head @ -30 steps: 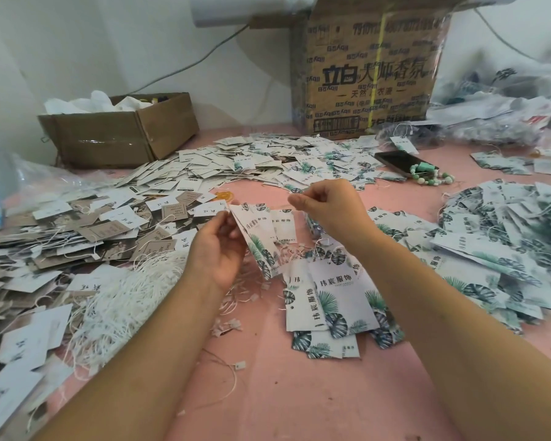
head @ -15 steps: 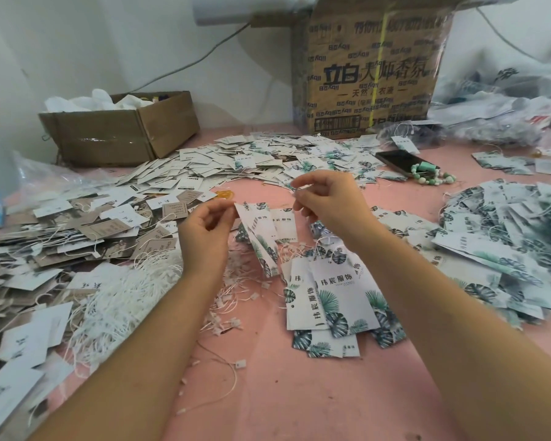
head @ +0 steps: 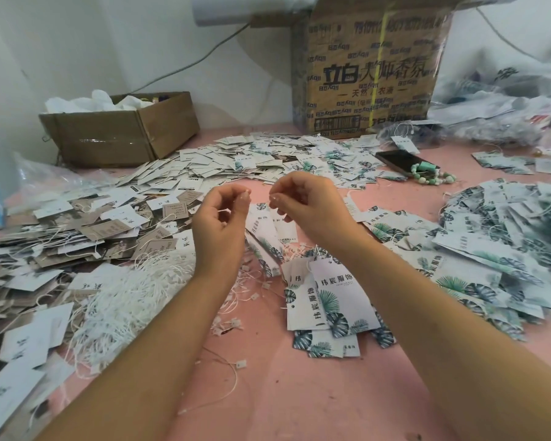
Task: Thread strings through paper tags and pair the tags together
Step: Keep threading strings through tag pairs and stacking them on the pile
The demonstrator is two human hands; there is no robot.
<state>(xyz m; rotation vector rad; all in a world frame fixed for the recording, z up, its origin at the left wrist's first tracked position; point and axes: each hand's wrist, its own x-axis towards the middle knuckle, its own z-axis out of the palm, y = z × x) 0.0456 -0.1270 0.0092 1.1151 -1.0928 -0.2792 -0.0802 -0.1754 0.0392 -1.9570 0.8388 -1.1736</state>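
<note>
Both hands are raised over the pink table (head: 268,393). My left hand (head: 220,224) pinches one end of a thin white string between thumb and fingertips. My right hand (head: 309,206) pinches the other end. White tags with green leaf print (head: 264,230) hang on that string between and below the hands. A stack of larger leaf-print tags (head: 328,300) lies just below my right wrist. A heap of loose white strings (head: 134,300) lies left of my left forearm.
Brown and white tags (head: 77,237) cover the left side, leaf-print tags (head: 506,243) the right, and a mixed pile (head: 268,157) lies further back. A small open carton (head: 118,128), a big printed carton (head: 369,74), a phone (head: 401,160) and a bead bracelet (head: 433,176) stand behind.
Both hands rose and came closer together. The left hand let go of the tags' edge and now pinches the string end; the tags hang lower between the hands.
</note>
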